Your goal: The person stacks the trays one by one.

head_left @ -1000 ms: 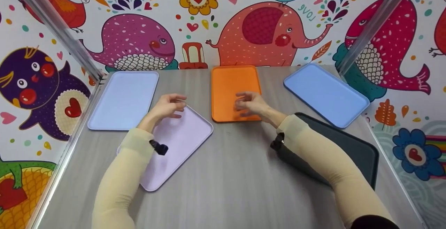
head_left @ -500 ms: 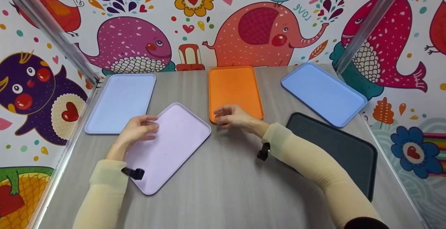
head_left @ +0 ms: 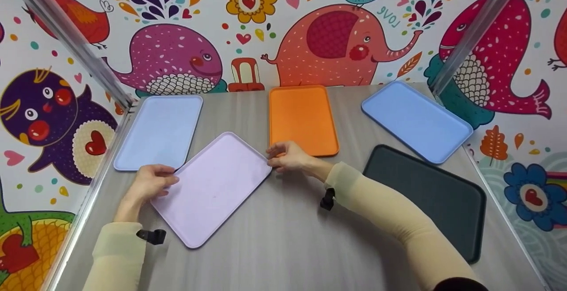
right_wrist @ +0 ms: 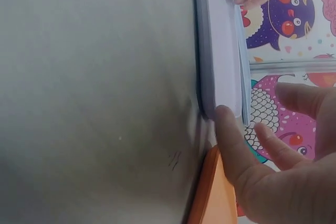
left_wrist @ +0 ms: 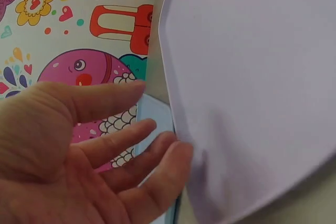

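A lilac rectangular tray point(head_left: 212, 189) lies turned at an angle on the table, left of the middle. My left hand point(head_left: 151, 183) is at its left edge, fingers loosely bent and apart. In the left wrist view that hand's fingertips point(left_wrist: 181, 153) come up to the tray's rim, with no grip on it. My right hand point(head_left: 290, 157) is at the tray's right corner, over the lower left corner of an orange tray point(head_left: 303, 118). In the right wrist view one fingertip point(right_wrist: 224, 113) meets or nearly meets the lilac tray's end; the other fingers are spread.
A pale blue tray point(head_left: 159, 131) lies at the back left, close to the lilac one. At the back right is a blue tray point(head_left: 416, 120), with a dark tray point(head_left: 436, 202) in front of it, partly under my right forearm. Metal posts and printed walls bound the grey table point(head_left: 274, 246).
My left hand has moved back and left from above the lilac tray to its left edge. My right hand has come left and nearer, from over the orange tray to the lilac tray's corner.
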Action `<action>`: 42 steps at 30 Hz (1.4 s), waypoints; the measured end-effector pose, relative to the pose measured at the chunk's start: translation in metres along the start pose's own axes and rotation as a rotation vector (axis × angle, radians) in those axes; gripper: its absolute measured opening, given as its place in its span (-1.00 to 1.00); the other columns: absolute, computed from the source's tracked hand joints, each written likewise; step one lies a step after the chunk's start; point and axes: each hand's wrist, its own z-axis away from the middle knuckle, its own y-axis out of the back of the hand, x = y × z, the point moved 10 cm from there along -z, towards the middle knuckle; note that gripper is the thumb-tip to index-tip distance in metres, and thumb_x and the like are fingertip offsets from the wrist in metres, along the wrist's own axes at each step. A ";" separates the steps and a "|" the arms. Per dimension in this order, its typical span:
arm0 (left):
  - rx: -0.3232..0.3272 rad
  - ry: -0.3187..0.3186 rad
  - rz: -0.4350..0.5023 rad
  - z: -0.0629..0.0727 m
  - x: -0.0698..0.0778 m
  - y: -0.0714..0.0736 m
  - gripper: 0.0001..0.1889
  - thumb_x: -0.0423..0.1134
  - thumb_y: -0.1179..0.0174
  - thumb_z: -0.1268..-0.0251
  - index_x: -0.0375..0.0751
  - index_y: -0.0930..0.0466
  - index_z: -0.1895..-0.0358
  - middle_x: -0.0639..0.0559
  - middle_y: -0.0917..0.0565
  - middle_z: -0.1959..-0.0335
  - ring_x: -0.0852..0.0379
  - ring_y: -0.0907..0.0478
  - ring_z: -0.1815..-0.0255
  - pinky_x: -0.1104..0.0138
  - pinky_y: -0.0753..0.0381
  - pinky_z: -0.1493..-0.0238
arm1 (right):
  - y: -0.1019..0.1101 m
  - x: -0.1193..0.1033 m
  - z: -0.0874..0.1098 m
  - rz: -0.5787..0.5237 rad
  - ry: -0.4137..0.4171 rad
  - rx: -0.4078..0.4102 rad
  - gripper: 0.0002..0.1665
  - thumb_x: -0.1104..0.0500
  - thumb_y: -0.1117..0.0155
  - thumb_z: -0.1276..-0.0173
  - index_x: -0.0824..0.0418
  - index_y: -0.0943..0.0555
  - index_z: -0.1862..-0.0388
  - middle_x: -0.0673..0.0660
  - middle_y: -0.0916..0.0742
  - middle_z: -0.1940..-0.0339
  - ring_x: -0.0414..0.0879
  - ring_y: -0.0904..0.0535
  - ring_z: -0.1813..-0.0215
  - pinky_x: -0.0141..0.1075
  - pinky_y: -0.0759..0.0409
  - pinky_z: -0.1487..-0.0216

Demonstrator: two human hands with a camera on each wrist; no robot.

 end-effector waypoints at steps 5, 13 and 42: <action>0.069 0.070 -0.142 0.010 -0.017 0.018 -0.47 -0.25 -0.41 -0.48 -0.61 -0.62 -0.33 -0.52 -0.73 -0.15 -0.05 -0.65 0.10 0.32 -0.66 0.26 | -0.004 -0.001 0.000 0.033 -0.003 0.011 -0.43 0.29 -0.53 -0.47 0.40 -0.67 -0.42 0.36 -0.79 -0.33 -0.01 -0.80 -0.02 -0.19 -0.91 0.03; 0.045 0.139 -0.096 0.013 -0.043 0.019 -0.61 -0.29 -0.37 -0.50 -0.55 -0.69 -0.21 -0.49 -0.71 -0.15 -0.13 -0.66 -0.02 0.23 -0.80 0.22 | -0.012 0.000 0.002 0.124 0.008 0.026 -0.57 0.30 -0.50 -0.46 0.45 -0.75 -0.25 0.26 -0.86 -0.03 -0.07 -0.74 0.21 -0.32 -0.83 0.19; -0.028 0.057 0.030 0.013 -0.036 0.026 -0.68 -0.54 -0.30 -0.41 -0.60 -0.56 -0.16 -0.11 -0.80 0.13 0.15 -0.68 0.28 0.23 -0.80 0.29 | -0.003 -0.006 0.001 -0.176 0.003 0.128 -0.51 0.58 -0.43 -0.29 0.38 -0.81 -0.20 0.10 -0.75 0.20 -0.12 -0.75 0.34 -0.18 -0.91 0.04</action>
